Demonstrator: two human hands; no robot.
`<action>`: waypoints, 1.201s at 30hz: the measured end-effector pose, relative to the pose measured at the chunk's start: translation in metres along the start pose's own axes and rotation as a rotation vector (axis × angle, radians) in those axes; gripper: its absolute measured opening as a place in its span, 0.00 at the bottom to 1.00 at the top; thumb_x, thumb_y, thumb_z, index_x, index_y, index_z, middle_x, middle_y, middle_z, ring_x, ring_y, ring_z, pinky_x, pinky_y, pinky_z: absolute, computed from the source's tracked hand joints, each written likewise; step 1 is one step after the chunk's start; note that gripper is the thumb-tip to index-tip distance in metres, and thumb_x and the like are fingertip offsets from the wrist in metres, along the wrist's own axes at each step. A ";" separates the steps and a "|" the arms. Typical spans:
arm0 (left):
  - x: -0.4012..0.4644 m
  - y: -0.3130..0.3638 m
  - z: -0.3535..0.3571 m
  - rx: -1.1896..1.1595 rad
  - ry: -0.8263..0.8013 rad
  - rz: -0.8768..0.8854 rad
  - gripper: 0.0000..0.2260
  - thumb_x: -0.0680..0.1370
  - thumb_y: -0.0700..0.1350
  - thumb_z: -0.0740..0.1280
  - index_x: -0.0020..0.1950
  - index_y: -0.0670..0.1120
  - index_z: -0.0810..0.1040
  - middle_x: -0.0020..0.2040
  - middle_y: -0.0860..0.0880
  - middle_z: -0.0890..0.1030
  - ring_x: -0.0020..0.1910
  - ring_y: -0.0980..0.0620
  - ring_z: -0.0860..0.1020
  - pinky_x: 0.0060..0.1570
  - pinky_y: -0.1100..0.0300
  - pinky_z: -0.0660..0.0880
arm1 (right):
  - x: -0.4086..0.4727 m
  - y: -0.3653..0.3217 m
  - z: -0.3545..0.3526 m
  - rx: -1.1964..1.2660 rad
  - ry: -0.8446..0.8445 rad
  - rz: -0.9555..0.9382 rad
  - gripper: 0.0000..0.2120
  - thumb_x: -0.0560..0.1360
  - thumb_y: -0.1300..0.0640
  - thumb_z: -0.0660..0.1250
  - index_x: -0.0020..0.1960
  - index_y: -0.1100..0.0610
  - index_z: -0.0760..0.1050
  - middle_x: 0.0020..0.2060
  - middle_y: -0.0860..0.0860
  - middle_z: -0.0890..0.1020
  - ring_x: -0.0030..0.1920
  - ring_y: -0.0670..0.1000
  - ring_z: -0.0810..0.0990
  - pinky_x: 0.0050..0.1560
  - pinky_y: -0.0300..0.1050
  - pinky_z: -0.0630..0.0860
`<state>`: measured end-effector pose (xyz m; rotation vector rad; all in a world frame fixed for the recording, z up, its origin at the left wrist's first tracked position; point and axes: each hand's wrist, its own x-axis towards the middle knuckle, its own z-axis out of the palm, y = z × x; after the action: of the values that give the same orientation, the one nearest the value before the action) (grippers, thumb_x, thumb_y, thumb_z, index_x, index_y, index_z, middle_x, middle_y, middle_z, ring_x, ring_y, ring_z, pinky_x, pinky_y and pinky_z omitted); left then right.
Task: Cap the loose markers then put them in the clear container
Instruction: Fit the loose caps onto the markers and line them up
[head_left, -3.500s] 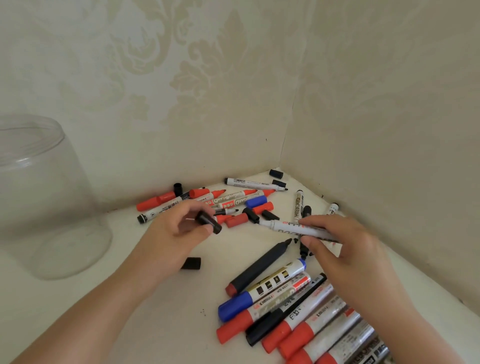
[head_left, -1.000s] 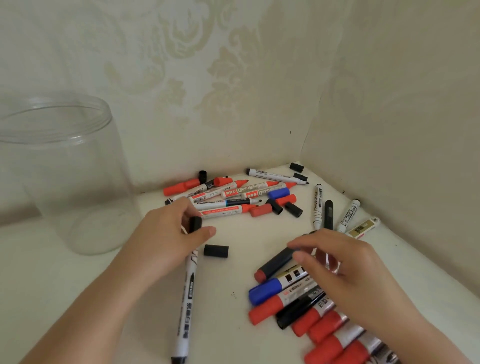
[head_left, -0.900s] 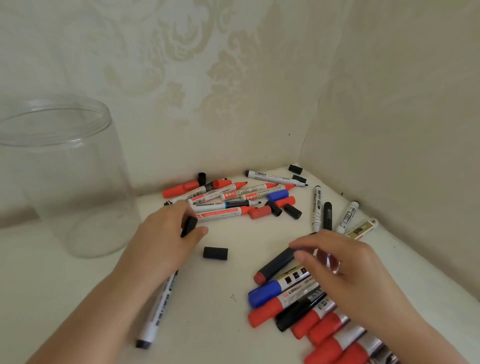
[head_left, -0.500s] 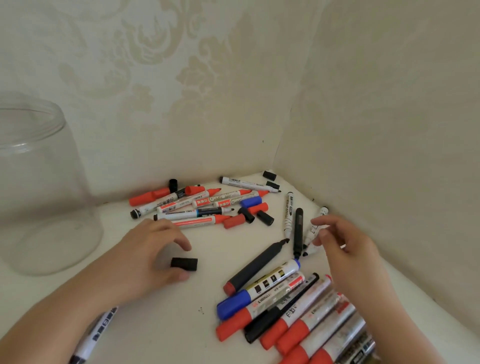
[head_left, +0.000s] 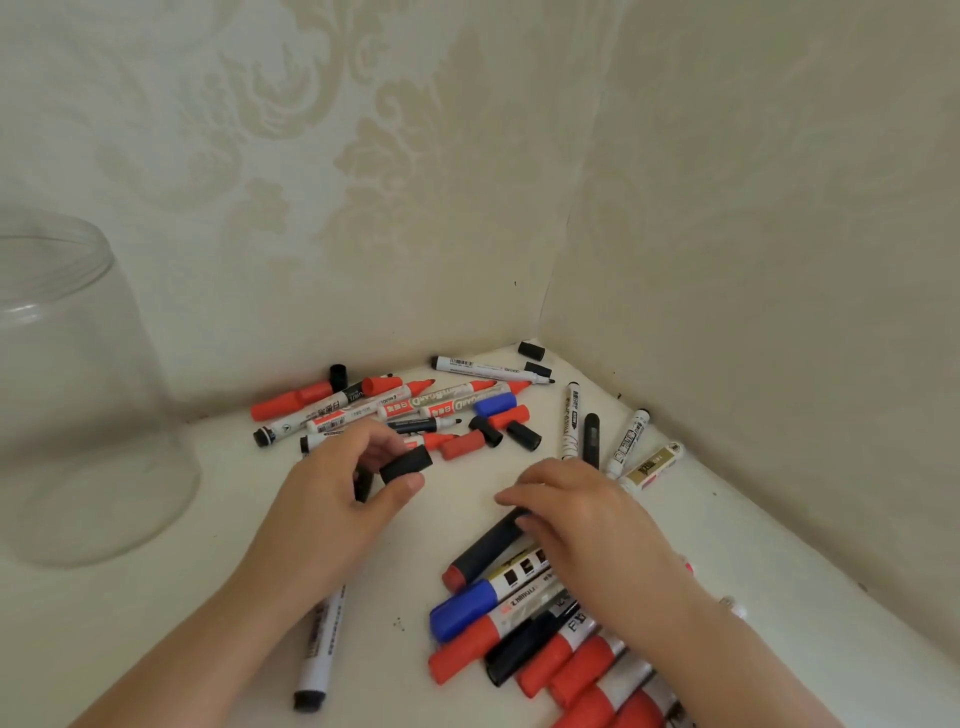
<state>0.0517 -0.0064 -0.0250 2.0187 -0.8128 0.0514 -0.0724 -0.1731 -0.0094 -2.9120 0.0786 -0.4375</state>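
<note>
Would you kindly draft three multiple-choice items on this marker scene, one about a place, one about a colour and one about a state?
1. Where does the clear container stand?
A. in the wall corner
B. at the far left of the surface
C. under the right hand

2. What colour is the cap that the left hand pinches?
A. black
B. red
C. blue

3. What state is the clear container in?
A. full of markers
B. lying on its side
C. upright with no markers inside

Answers:
1 B: it stands at the left edge of the view, away from the corner.
2 A: the cap between thumb and fingers is black.
3 C: its open rim faces up and only its bare bottom shows through.
</note>
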 end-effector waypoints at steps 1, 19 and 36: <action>-0.001 0.000 -0.002 -0.010 -0.006 -0.004 0.09 0.70 0.45 0.71 0.43 0.57 0.73 0.42 0.62 0.77 0.45 0.67 0.74 0.40 0.78 0.67 | 0.003 -0.001 0.002 -0.098 -0.006 -0.056 0.19 0.60 0.66 0.76 0.48 0.52 0.82 0.41 0.48 0.83 0.38 0.50 0.81 0.37 0.44 0.80; -0.004 -0.005 -0.011 -0.061 -0.013 0.016 0.12 0.68 0.45 0.73 0.41 0.60 0.74 0.43 0.57 0.79 0.48 0.58 0.72 0.43 0.74 0.68 | 0.017 0.007 -0.014 -0.157 0.315 -0.139 0.17 0.67 0.67 0.71 0.51 0.51 0.76 0.45 0.47 0.82 0.42 0.53 0.79 0.42 0.48 0.76; -0.003 -0.013 -0.009 0.104 -0.022 0.050 0.15 0.68 0.40 0.73 0.40 0.59 0.73 0.44 0.61 0.77 0.49 0.62 0.73 0.43 0.72 0.65 | 0.010 0.026 -0.018 1.672 0.542 0.734 0.08 0.75 0.65 0.58 0.39 0.59 0.71 0.24 0.50 0.79 0.24 0.46 0.76 0.26 0.36 0.75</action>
<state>0.0591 0.0068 -0.0309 2.0997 -0.8903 0.1018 -0.0692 -0.2027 0.0051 -0.9814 0.5172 -0.6478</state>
